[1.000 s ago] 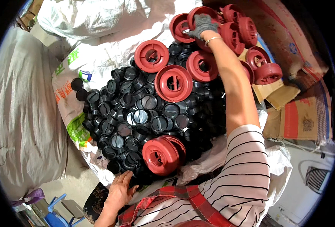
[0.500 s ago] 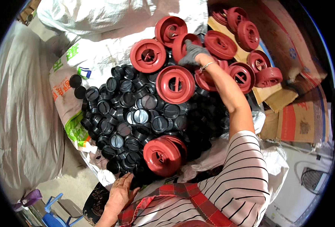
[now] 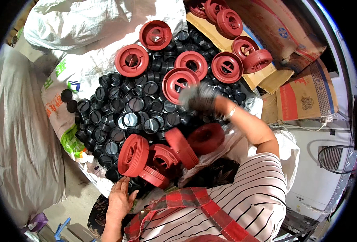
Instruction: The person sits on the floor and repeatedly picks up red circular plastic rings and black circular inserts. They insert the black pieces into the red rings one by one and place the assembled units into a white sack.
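Near my body lies a cluster of round red plastic lids, among them a tilted red lid [image 3: 133, 155], a lid standing on its edge [image 3: 181, 148] and a darker, shaded lid [image 3: 206, 138]. My left hand [image 3: 120, 200], bare with fingers stretched out, rests beside the cluster's left side, fingertips close to the tilted lid. Smeared by motion, my right hand [image 3: 200, 97] in a grey glove is over the right edge of a red lid with a slotted centre [image 3: 173, 90]; its fingers cannot be made out. Around and beneath lie many black screw caps [image 3: 136, 104].
More red lids [image 3: 131, 60] sit farther back on the caps and white woven sack [image 3: 102, 52]. At the far right, several red lids [image 3: 229, 23] rest on cardboard [image 3: 263, 82]. A full white sack [image 3: 23, 133] stands left; a white appliance [image 3: 313, 181] is at right.
My right hand has come nearer from the far lids. Several red lids have dropped into the cluster by my body, where fewer lay before. The view has shifted slightly; my left hand stays low.
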A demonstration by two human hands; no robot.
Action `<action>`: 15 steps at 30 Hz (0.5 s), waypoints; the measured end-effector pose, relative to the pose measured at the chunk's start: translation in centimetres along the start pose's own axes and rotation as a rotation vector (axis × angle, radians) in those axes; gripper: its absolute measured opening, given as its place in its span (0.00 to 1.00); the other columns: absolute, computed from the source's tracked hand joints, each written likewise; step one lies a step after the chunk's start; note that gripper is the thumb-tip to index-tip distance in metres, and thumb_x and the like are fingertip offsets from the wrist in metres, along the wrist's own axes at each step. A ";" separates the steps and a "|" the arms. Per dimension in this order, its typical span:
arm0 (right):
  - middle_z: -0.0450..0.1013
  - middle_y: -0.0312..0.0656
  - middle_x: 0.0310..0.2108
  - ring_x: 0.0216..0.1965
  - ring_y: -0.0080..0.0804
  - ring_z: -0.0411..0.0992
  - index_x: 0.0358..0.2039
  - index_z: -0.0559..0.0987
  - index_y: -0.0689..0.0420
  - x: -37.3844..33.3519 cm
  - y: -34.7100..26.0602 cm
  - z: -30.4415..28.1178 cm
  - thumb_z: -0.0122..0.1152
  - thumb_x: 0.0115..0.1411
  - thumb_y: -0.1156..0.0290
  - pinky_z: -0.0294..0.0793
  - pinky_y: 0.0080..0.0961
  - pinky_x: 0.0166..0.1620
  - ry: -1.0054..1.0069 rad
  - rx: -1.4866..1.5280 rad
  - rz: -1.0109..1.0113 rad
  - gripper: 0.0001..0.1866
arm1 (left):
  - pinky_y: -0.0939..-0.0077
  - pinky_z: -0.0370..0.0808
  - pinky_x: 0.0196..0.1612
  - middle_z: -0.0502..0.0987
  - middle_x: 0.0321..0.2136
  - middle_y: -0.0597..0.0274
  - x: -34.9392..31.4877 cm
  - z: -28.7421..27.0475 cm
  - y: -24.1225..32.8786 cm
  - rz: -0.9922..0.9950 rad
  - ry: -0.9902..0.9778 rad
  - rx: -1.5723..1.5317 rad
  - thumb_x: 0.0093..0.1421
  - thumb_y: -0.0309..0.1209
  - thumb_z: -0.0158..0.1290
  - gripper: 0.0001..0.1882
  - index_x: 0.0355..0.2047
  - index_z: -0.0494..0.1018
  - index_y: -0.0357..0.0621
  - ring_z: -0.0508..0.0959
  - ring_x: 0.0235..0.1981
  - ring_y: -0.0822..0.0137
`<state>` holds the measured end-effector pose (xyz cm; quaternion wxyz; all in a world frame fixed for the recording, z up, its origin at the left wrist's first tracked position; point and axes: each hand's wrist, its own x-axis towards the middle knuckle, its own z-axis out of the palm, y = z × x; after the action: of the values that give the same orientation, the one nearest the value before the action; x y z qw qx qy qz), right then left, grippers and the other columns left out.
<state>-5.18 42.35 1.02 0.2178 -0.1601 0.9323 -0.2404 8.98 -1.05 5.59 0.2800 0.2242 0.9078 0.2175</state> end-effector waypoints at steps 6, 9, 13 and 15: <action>0.68 0.58 0.50 0.53 0.47 0.68 0.58 0.61 0.65 -2.5 20.7 0.2 0.54 0.48 0.35 0.66 0.37 0.53 0.551 -0.278 0.902 0.50 | 0.62 0.68 0.53 0.71 0.48 0.44 1.1 0.2 -0.3 0.065 -0.028 -0.039 0.52 0.34 0.59 0.29 0.52 0.65 0.33 0.71 0.48 0.47; 0.62 0.58 0.57 0.59 0.48 0.60 0.60 0.59 0.61 0.2 15.6 -1.2 0.57 0.43 0.33 0.60 0.36 0.59 0.505 -0.064 0.936 0.53 | 0.62 0.67 0.53 0.71 0.48 0.44 0.7 0.6 -0.2 0.018 -0.004 -0.043 0.52 0.34 0.58 0.28 0.51 0.65 0.33 0.71 0.49 0.48; 0.70 0.51 0.50 0.52 0.45 0.67 0.55 0.66 0.58 -0.6 8.3 1.0 0.56 0.50 0.37 0.67 0.33 0.52 0.294 0.200 0.597 0.42 | 0.62 0.67 0.53 0.71 0.48 0.44 0.7 0.9 -0.4 0.058 0.004 -0.039 0.52 0.33 0.58 0.28 0.50 0.65 0.33 0.71 0.49 0.48; 0.71 0.46 0.48 0.50 0.43 0.69 0.53 0.69 0.50 -2.2 5.1 4.6 0.57 0.51 0.40 0.67 0.34 0.52 0.075 0.263 0.477 0.35 | 0.62 0.67 0.53 0.71 0.48 0.45 0.8 0.3 0.1 0.077 -0.012 -0.029 0.52 0.34 0.59 0.28 0.50 0.65 0.33 0.71 0.49 0.48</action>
<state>-2.11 45.76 -4.56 0.2525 0.1026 0.9117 -0.3073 8.63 -0.48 5.11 0.2802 0.2564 0.8935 0.2397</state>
